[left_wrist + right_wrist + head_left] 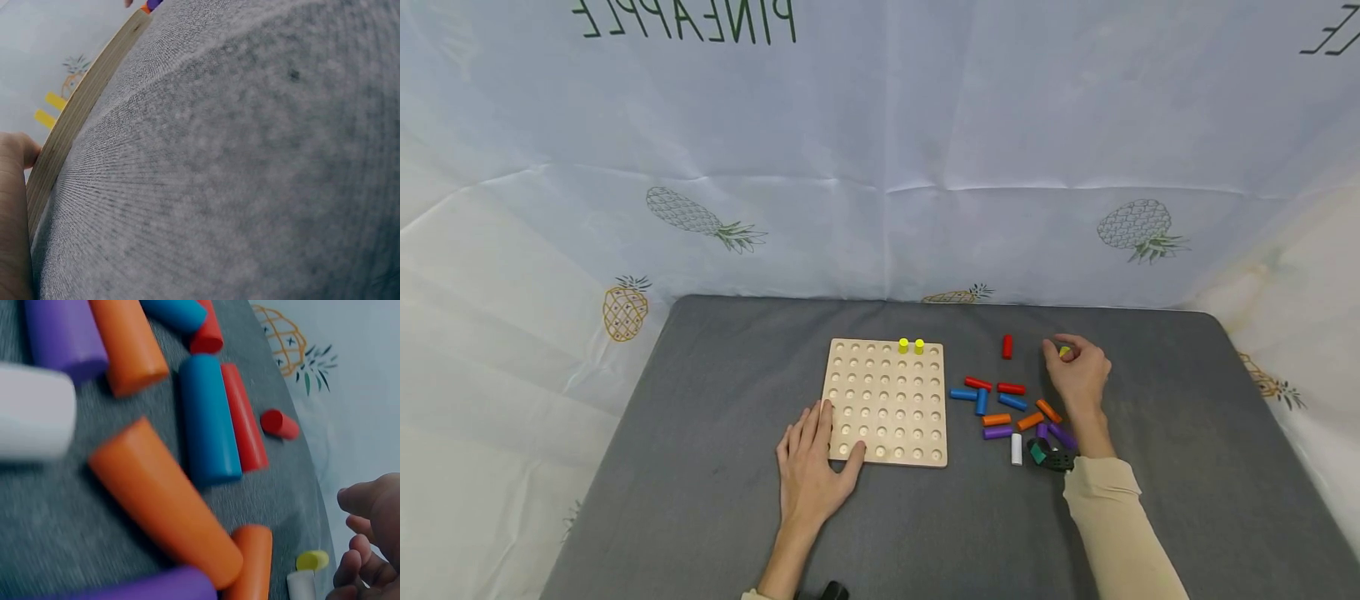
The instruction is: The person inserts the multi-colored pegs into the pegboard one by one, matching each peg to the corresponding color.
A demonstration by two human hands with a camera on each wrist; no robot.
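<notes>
My left hand [808,462] rests at the lower left corner of a wooden pegboard [880,375], thumb on its front part and fingers along its left edge. Two yellow pegs [911,347] stand upright in the board's back row. At the right, my right hand [1078,379] is around a yellow peg [1064,352], thumb and fingers apart. In the right wrist view that yellow peg [312,560] lies on the cloth beside a white peg [302,584], with a gap to the fingers [359,547]. Most of the peg is hidden by the hand in the head view.
Loose red [1011,388], blue [1012,402], orange [996,420] and purple pegs [997,432] lie between board and right arm, with a white peg [1017,449] in front. A black wrist camera [1058,459] partly covers some. A pineapple-print curtain [850,233] hangs behind the grey table [700,500].
</notes>
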